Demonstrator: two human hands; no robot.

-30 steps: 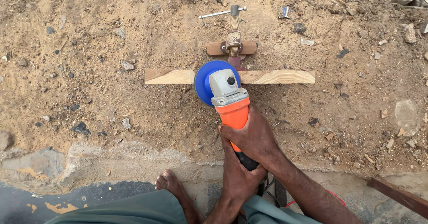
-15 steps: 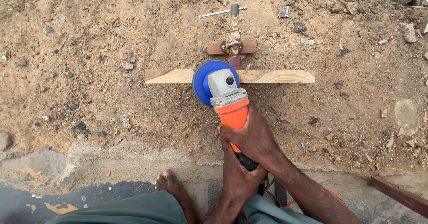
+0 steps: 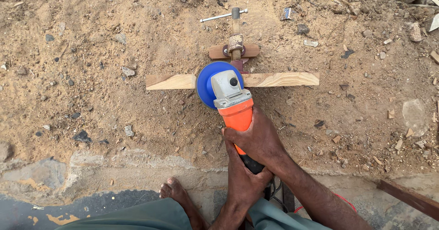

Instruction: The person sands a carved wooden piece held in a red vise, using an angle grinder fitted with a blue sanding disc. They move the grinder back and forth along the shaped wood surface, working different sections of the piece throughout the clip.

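An angle grinder with an orange body, grey head and blue disc guard rests against the near edge of a pale wooden plank lying across the sandy ground. A screw clamp with a brown wooden pad grips the plank just behind the disc. My right hand wraps the orange body. My left hand holds the black rear handle below it. My bare foot stands on the concrete edge to the left of my hands.
Stones, wood chips and scraps lie scattered over the sand, thickest at the right and top right. A cracked concrete kerb runs along the near side. A dark wooden strip lies at the bottom right. A red cable shows beside my right arm.
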